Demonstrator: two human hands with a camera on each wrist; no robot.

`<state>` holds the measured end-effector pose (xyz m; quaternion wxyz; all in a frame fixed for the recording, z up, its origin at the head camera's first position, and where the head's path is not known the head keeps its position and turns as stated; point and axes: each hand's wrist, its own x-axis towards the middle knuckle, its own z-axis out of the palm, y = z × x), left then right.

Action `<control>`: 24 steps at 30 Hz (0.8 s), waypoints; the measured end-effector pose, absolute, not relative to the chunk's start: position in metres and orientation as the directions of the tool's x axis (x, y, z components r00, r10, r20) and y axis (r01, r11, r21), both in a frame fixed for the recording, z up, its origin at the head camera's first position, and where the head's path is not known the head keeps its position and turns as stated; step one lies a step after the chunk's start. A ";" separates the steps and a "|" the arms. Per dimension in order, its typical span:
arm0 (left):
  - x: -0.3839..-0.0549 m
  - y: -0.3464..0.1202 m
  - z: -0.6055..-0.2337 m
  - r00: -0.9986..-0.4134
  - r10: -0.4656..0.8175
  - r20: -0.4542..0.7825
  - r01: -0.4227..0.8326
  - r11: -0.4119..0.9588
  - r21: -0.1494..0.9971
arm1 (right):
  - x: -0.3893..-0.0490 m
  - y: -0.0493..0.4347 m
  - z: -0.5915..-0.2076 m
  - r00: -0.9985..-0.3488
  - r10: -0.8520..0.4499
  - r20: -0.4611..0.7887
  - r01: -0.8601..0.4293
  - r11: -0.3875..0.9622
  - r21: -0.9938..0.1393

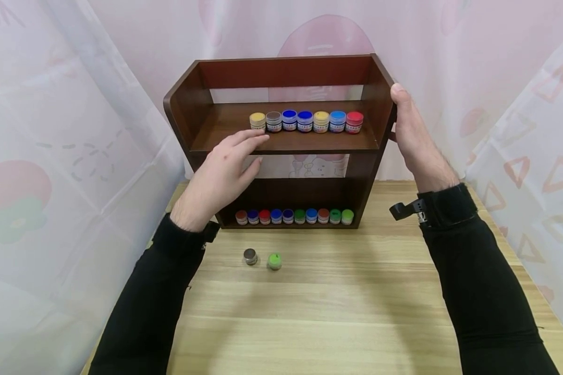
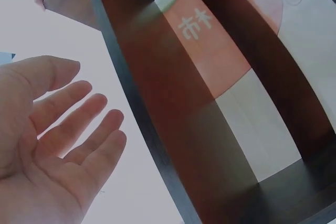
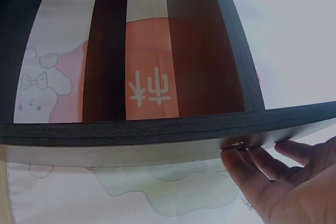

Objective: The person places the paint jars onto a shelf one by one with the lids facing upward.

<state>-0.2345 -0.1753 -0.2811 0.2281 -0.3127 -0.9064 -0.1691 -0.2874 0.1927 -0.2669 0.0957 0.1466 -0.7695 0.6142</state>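
Note:
A dark brown two-tier wooden shelf stands on the table. My left hand is in front of its upper tier, fingertips close to the leftmost yellow-lided jar. In the left wrist view the fingers are spread and loosely bent, and the palm holds nothing. My right hand rests against the shelf's right side panel, and the right wrist view has its fingertips touching that panel's outer face. On the table in front lie a grey-lidded jar and a green-lidded jar.
Several small paint jars line the upper tier, with lids in yellow, grey, blue and red. Another row of jars stands along the bottom tier. Printed curtains hang behind and on both sides of the wooden table.

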 end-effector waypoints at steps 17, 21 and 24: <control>-0.212 -0.169 -0.334 -0.591 0.642 0.488 0.774 0.622 0.119 | -0.288 0.193 -0.267 -0.944 -0.100 0.316 -0.330 0.213 -0.919; -0.209 -0.170 -0.348 -0.620 0.654 0.433 0.763 0.630 0.142 | -0.288 0.193 -0.267 -0.945 -0.101 0.311 -0.325 0.211 -0.922; -0.208 -0.172 -0.358 -0.652 0.661 0.371 0.747 0.644 0.166 | -0.287 0.192 -0.267 -0.947 -0.095 0.306 -0.320 0.222 -0.921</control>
